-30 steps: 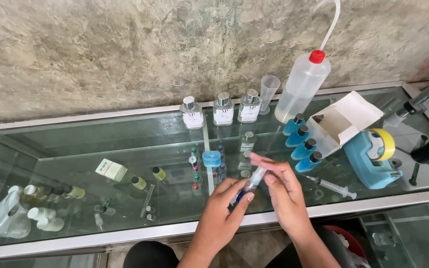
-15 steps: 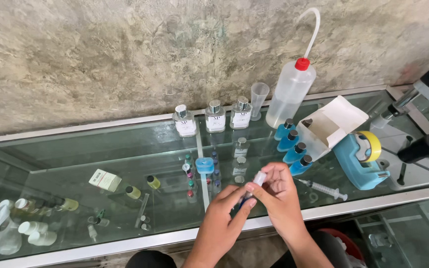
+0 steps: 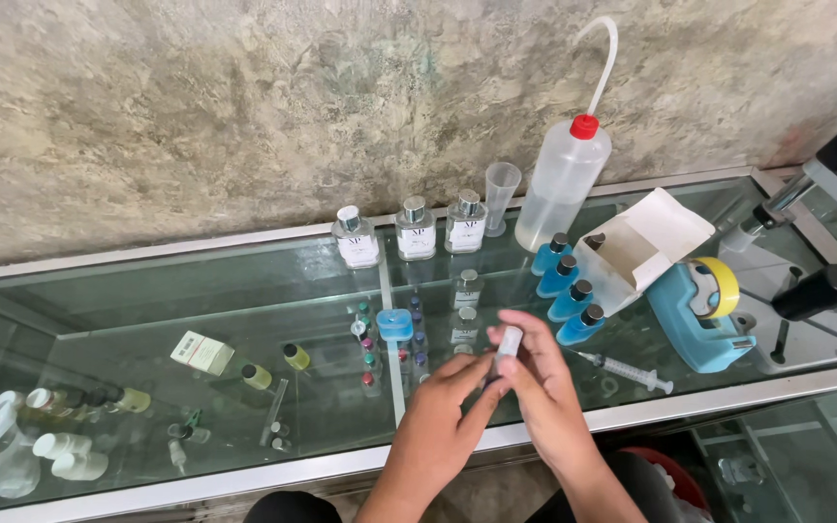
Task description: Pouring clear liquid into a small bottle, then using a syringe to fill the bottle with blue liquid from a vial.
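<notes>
1. We hold a small vial with a white cap between both hands, above the front edge of the glass counter. The right hand closes its fingers around the vial; its thumb and forefinger clamp the upper part near the cap.
2. The left hand meets the vial from below, its fingertips pressed against the lower part. Whether it grips firmly or only steadies, we cannot tell, as the right hand's fingers cover the contact.
3. We keep the vial upright and close to the body, over the counter rather than beyond its metal rim, so a slip lands on the glass.
4. We judge that any turning of the cap is best done with 1 hand fixed and the other rotating, with light pressure, since the vial is small and smooth.
5. We keep our elbows clear of the syringe, which lies just right of the hands, and of the 4 blue bottles behind it.
6. The 3 clear square bottles, the plastic cup and the wash bottle stand well apart by the wall and need no attention.
</notes>
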